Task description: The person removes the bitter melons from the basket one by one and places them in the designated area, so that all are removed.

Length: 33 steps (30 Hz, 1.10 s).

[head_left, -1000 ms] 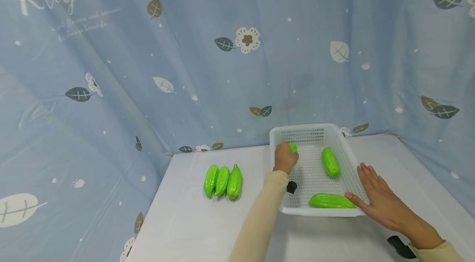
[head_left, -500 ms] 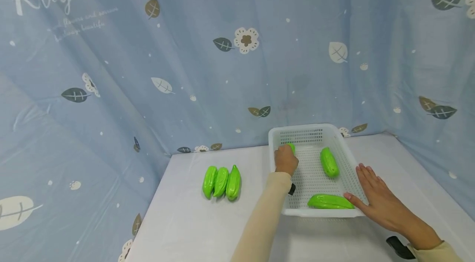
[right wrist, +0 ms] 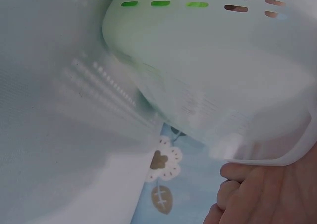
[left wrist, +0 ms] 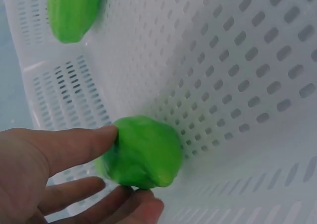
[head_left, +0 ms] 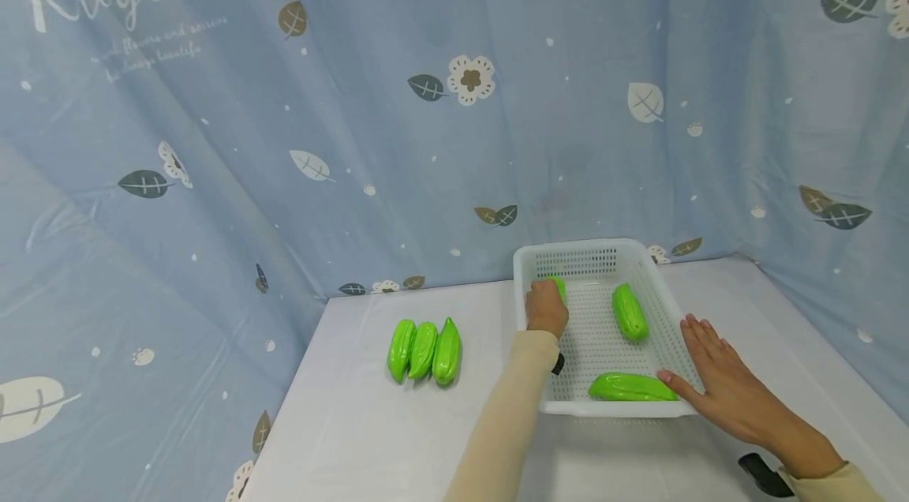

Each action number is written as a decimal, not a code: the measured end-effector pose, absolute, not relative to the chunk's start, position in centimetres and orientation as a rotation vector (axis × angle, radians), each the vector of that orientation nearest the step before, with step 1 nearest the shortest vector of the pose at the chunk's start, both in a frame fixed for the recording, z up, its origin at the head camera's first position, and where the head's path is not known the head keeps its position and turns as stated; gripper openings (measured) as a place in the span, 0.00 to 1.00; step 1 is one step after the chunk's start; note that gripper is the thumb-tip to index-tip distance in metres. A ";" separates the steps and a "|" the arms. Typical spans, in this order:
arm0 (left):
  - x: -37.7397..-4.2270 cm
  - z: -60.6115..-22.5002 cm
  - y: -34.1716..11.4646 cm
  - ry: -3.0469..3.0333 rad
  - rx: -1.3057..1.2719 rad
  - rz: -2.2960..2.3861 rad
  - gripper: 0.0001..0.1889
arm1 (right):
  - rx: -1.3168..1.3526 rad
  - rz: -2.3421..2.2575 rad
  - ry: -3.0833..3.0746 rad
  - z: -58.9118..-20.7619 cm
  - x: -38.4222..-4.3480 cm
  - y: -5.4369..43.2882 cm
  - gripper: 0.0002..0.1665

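Inside the white perforated plastic basket (head_left: 598, 407), my left hand (head_left: 546, 309) is at the far left corner. Its thumb and fingers are around a green ridged fruit (left wrist: 143, 152) that rests on the basket floor. In the head view only the top of that fruit shows past the hand. A second green fruit (head_left: 630, 312) lies along the basket's right side, and a third (head_left: 632, 387) lies across the near end. My right hand (head_left: 727, 383) rests on the basket's right rim with fingers extended and the thumb over the edge.
Several more of these green fruits (head_left: 424, 350) lie side by side on the white tabletop (head_left: 369, 439), left of the basket. A blue patterned curtain (head_left: 398, 131) hangs close behind the table. Black straps (head_left: 764, 474) are at the wrists.
My left hand has shifted slightly within the corner, and a little more of the fruit shows beside it. The right hand stays on the rim. The view has moved slightly.
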<state>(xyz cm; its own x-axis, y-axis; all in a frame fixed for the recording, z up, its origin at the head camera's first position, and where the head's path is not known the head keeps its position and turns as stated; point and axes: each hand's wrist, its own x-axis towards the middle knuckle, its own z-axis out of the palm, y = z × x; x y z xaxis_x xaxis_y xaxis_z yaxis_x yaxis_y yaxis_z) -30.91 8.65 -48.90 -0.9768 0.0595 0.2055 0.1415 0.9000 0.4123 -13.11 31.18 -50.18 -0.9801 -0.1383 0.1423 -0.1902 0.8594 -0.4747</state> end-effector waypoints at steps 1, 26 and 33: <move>-30.9 -48.9 8.6 -2.880 -0.149 -0.654 0.05 | 0.260 0.765 -2.928 -50.2 -13.1 31.2 0.59; -30.5 -48.5 8.4 -2.913 -0.153 -0.803 0.09 | 0.273 0.779 -2.918 -50.2 -13.1 31.2 0.58; -29.8 -47.7 8.2 -2.913 -0.121 -0.941 0.10 | 0.276 0.785 -2.919 -50.2 -13.0 31.3 0.58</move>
<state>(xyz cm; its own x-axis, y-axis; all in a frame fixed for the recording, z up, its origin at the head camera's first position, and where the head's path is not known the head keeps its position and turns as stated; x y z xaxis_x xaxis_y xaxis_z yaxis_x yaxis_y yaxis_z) -29.81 8.17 -47.73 -0.9939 0.0510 0.0982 0.0988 0.8084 0.5803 -13.04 31.28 -50.24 -0.9779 -0.1466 0.1491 -0.2016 0.8503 -0.4861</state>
